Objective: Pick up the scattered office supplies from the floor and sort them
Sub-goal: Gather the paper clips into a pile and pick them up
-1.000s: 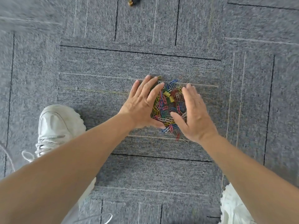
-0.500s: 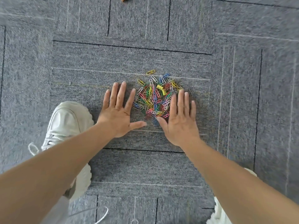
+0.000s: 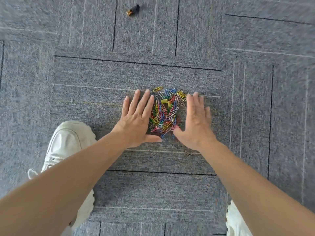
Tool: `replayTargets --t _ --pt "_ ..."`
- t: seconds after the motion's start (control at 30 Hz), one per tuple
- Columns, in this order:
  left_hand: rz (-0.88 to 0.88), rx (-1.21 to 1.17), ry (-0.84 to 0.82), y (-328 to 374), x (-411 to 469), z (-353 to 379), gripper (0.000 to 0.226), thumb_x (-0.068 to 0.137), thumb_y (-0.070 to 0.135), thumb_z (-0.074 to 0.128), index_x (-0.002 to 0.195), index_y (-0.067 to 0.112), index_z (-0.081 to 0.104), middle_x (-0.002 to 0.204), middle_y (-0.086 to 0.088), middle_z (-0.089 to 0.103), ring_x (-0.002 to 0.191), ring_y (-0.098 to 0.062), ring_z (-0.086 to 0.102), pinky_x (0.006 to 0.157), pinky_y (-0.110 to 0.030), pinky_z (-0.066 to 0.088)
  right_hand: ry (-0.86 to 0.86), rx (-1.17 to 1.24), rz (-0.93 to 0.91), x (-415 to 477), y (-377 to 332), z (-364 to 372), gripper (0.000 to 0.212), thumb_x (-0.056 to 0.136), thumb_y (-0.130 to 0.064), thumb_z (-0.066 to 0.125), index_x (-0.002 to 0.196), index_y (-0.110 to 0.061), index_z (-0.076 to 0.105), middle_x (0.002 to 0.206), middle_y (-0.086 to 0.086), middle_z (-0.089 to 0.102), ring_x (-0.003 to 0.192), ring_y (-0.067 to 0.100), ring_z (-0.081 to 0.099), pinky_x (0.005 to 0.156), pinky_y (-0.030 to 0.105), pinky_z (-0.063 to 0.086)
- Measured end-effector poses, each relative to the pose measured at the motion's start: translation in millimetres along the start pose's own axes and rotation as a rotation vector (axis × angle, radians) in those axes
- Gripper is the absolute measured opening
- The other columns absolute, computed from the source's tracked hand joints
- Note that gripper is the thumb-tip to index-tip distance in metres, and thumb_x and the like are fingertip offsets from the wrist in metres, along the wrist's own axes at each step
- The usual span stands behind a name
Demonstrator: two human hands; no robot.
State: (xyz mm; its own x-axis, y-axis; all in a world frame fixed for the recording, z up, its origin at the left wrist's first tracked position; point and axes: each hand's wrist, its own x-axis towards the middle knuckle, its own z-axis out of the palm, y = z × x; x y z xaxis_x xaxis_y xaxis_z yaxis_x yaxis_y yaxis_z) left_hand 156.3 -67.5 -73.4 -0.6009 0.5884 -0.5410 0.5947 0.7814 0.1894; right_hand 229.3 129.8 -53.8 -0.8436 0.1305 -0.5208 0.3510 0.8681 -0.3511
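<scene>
A heap of thin wire paper clips, coated in red, blue, yellow, green and white, lies tangled on grey short-pile carpet tiles marked with dark seams and pale stripes. A couple of small blocky yellow pieces sit in the heap's far half; what they are is unclear. The left hand lies flat just left of the heap, fingers straight and slightly spread, its thumb reaching under the heap's near edge. The right hand flanks the heap's right side, fingers straight and close together, blurred. Left of the heap and nearer is a white laced shoe, partly covered by the forearm. Far beyond the heap lies a small dark and orange object, too blurred to identify.
</scene>
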Motion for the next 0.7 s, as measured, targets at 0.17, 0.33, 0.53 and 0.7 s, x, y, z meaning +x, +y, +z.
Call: replayTargets --t 0.17,0.33,0.53,0.7 --pt "-0.005 -0.004 0.042 17 -1 9 0.136 0.066 0.096 0.031 0.135 0.011 -0.05 0.151 -0.013 -0.046 0.14 -0.032 -0.041 0.119 -0.054 -0.015 0.053 0.316 -0.161 9 -25 -10 0.066 0.089 0.001 0.046 0.153 -0.011 0.033 0.161 0.005 0.027 0.151 0.014 0.016 0.12 0.023 0.008" --pt "-0.054 -0.027 0.061 26 13 -6 0.151 0.051 0.099 0.043 0.136 0.015 -0.049 0.148 -0.016 -0.048 0.139 -0.031 -0.042 0.117 -0.047 -0.021 0.148 0.443 -0.103 25 -8 -32 0.051 0.087 -0.002 0.046 0.135 -0.013 0.058 0.148 0.002 0.05 0.146 0.015 0.03 0.121 0.037 0.022" --pt "0.027 -0.015 0.077 26 32 -16 0.151 0.051 0.099 0.044 0.143 0.015 -0.042 0.156 -0.005 -0.039 0.143 -0.023 -0.037 0.12 -0.047 -0.016 0.386 0.363 -0.025 11 19 -28 0.033 0.093 -0.021 0.049 0.122 -0.009 0.059 0.123 0.006 0.059 0.116 0.021 0.055 0.102 0.035 0.045" --pt "0.088 -0.325 0.216 7 25 -27 0.095 0.086 0.074 0.044 0.156 0.017 0.018 0.159 0.005 0.023 0.15 -0.014 0.013 0.124 -0.045 0.011 -0.157 -0.079 -0.084 -39 31 -7 0.038 0.09 -0.065 0.05 0.09 -0.027 0.048 0.078 -0.012 0.055 0.062 0.007 0.056 0.057 0.023 0.051"
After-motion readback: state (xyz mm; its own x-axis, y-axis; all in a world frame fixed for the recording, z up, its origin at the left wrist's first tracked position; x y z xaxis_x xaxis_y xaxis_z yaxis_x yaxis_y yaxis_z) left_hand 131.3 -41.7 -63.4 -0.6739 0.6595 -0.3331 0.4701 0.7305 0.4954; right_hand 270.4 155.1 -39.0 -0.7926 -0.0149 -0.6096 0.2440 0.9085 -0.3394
